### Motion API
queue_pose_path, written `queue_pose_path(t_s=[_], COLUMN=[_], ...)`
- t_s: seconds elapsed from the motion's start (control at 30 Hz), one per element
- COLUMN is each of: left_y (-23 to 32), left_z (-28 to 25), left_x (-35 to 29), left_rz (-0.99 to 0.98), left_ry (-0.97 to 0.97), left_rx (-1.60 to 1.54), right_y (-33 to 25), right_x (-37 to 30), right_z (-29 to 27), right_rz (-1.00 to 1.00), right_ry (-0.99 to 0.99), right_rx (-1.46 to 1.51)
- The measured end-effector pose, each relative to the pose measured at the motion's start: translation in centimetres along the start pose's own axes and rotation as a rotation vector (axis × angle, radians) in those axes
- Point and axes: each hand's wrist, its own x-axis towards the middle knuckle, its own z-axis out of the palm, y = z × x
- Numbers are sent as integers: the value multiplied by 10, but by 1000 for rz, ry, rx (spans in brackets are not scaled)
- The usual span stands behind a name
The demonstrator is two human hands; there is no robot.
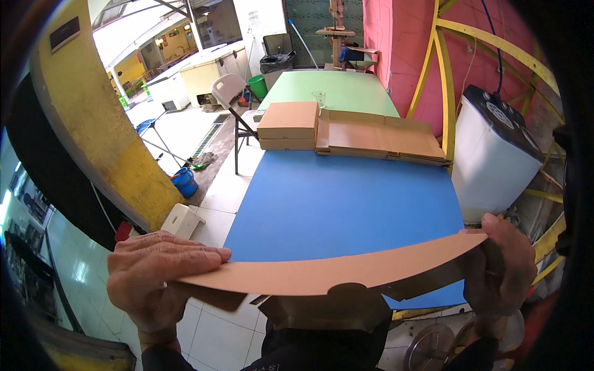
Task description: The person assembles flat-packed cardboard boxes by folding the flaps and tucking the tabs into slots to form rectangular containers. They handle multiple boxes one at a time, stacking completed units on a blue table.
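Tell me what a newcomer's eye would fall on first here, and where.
Probably the brown cardboard piece spanning the foreground, held between the left hand and right hand. Just beyond it spreads the bright blue tabletop, with more brown cardboard at its far end. The pink wall stands out at upper right.
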Motion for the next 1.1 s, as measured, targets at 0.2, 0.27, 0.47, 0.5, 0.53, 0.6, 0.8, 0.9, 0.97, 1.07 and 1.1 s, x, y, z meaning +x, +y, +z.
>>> queue_pose_path(t_s=[0.2, 0.27, 0.47, 0.5, 0.53, 0.6, 0.8, 0.9, 0.97, 1.07, 1.1], left_y=[-6, -9, -17, -19, -21, -22, -27, -37, -42, -47, -50], left_z=[2, 0, -2, -2, -2, -2, 9, 24, 34, 37, 34], left_x=[1, -1, 0, 1, 2, 2, 6, 15, 17, 15, 14], left_rz=[-227, -250, -256, -201, -147, -122, -222, -249, -195, -267, -285], left_ry=[105, 128, 90, 69, 50, 4, 42, -19, -38, -64, -57], left_rx=[-41, -77, -94, -94, -93, -47, -39, -186, -206, -124, -52], right_y=[-1, 3, 23, 28, 43, 44, 14, 24, 28, 36, 37], right_x=[3, 5, 37, 43, 55, 55, 18, 23, 24, 21, 20], right_z=[-22, -30, -30, -24, -14, 2, 32, 64, 82, 96, 99], right_rz=[13, -4, -91, -113, -256, -307, 649, 718, 746, 815, 803], right_ry=[-183, -224, -599, -652, -703, -597, -3, -12, 41, 42, 39], right_rx=[270, 493, 1382, 1441, 1402, 1361, 1110, 1202, 1285, 1337, 1364])
